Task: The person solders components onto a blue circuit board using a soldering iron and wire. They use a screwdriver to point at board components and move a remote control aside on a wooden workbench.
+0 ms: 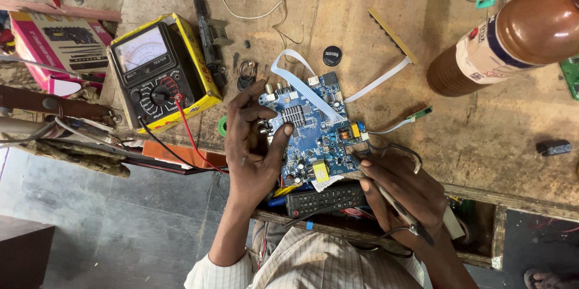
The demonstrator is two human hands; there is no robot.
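A blue circuit board (pixel 313 129) with a silver heat sink and a white ribbon cable (pixel 301 81) lies near the front edge of the wooden workbench (pixel 482 126). My left hand (pixel 253 144) grips the board's left edge, thumb on its top face. My right hand (pixel 404 189) holds a thin dark probe (pixel 392 198) like a pen, its tip at the board's lower right corner. A black wire runs from the probe. A black remote control (pixel 325 198) lies just below the board.
An analog multimeter (pixel 154 75) in a yellow case sits at the left, with red and black leads trailing off the bench. A big brown bottle (pixel 512 39) lies at the right. Loose wires, a black cap (pixel 332 56), a flat cable and a small capacitor (pixel 553 148) are scattered around.
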